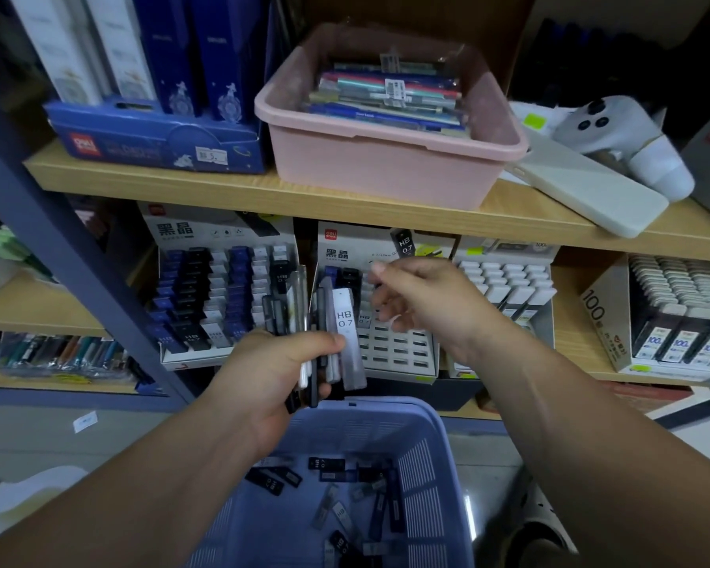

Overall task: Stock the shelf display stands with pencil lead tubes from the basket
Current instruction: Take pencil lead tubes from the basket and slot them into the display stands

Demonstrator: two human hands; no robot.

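While the left hand [287, 375] grips a fanned bunch of flat black, grey and clear plastic pencil lead tubes [347, 334], thumb clamped across them, the bunch sits just above the far rim of the lilac-blue slotted plastic basket [427, 453]. The front tube reads HB 0.7.

Right hand [419, 301] is up at the middle white cardboard display stand [402, 358], fingers curled toward its upper rows. Can't tell if it's pinching a tube or holding nothing. That stand has a few tubes in its far left slots, with open slots showing across the near rows.

Left white cardboard stand [206, 239] is nearly full, with blue, black and white caps in rows. Right stand [509, 250] holds white-capped tubes.

More loose tubes [337, 514] lie scattered flat on the basket floor, on the near side of the scene. Pale wooden shelf board [181, 186] above the stands carries a pink plastic tub [378, 170] of packaged pens.
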